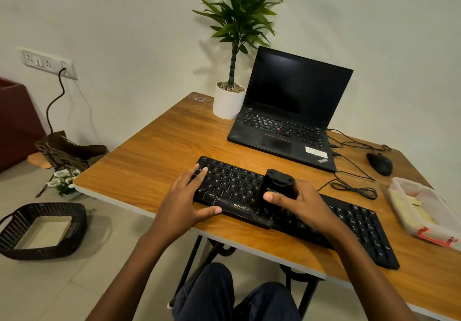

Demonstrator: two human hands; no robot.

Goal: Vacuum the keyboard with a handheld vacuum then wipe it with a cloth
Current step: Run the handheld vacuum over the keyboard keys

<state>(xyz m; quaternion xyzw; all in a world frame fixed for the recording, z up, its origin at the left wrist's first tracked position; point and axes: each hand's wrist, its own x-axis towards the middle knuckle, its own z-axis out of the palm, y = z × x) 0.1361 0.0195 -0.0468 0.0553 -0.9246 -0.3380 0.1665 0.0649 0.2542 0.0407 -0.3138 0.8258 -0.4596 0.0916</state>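
Observation:
A long black keyboard lies diagonally along the near edge of the wooden table. My left hand rests flat on its left end, fingers spread over the keys and thumb at the front edge. My right hand grips a black handheld vacuum, which stands nozzle-down on the middle of the keyboard. A clear plastic box at the right edge holds yellowish folded material; I cannot tell whether it is the cloth.
An open black laptop sits behind the keyboard, with a white potted plant to its left. A black mouse and loose cables lie at the right. On the floor at left stands a dark woven basket.

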